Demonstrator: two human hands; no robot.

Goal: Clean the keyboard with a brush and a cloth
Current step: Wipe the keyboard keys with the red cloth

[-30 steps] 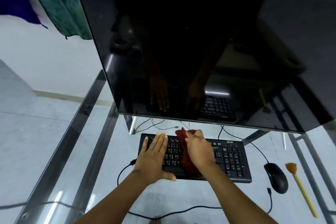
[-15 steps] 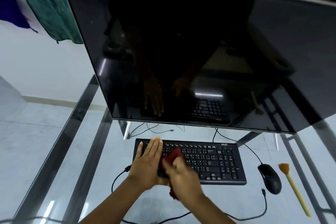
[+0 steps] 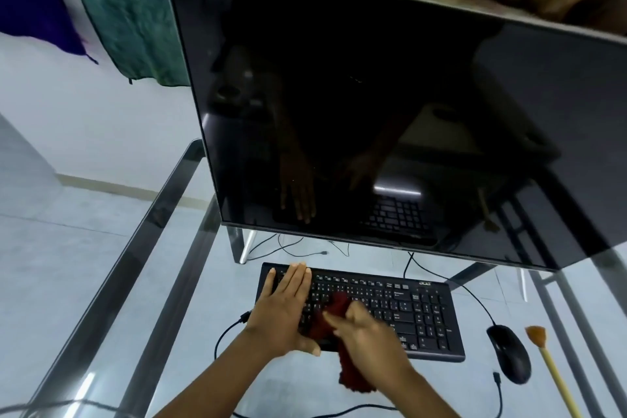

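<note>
A black keyboard [image 3: 412,312] lies on the glass table below the monitor. My left hand [image 3: 285,312] rests flat on the keyboard's left end, fingers together and pointing away from me. My right hand [image 3: 368,336] presses a dark red cloth [image 3: 334,316] onto the keys near the keyboard's front middle; part of the cloth hangs past the front edge below my wrist. A brush [image 3: 546,363] with a brown head and yellow handle lies on the table at the far right, apart from both hands.
A large dark monitor [image 3: 390,112] looms over the keyboard on a metal stand [image 3: 245,246]. A black mouse [image 3: 509,353] sits between keyboard and brush. Cables run across the glass table [image 3: 163,282]. Purple and green cloths [image 3: 135,34] hang on the back wall.
My right hand dragged the red cloth from the keyboard's top middle down toward its front edge. My left hand stayed on the left end. The camera view tilted.
</note>
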